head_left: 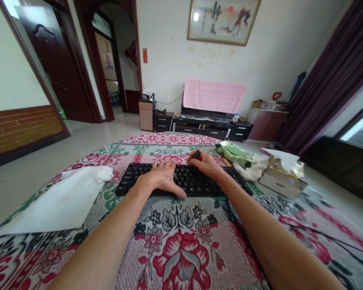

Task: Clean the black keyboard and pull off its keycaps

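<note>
A black keyboard [181,179] lies on the flowered tablecloth in front of me. My left hand [163,178] rests on its left-middle part, fingers stretched forward and thumb out to the right, holding nothing. Over the right-middle keys, my right hand [206,164] pinches a small black tool [196,154], its dark end sticking up above the fingers. The lower tip points down at the keys near the back edge. It is too small to tell what kind of tool this is. The keys under both hands are hidden.
A white paper sheet [57,201] lies at the left with a crumpled tissue [104,174] on it. To the right are a green packet [234,153], crumpled white tissue [248,171] and a tissue box [281,181]. Black cables [323,233] cross the tablecloth [178,257] at right.
</note>
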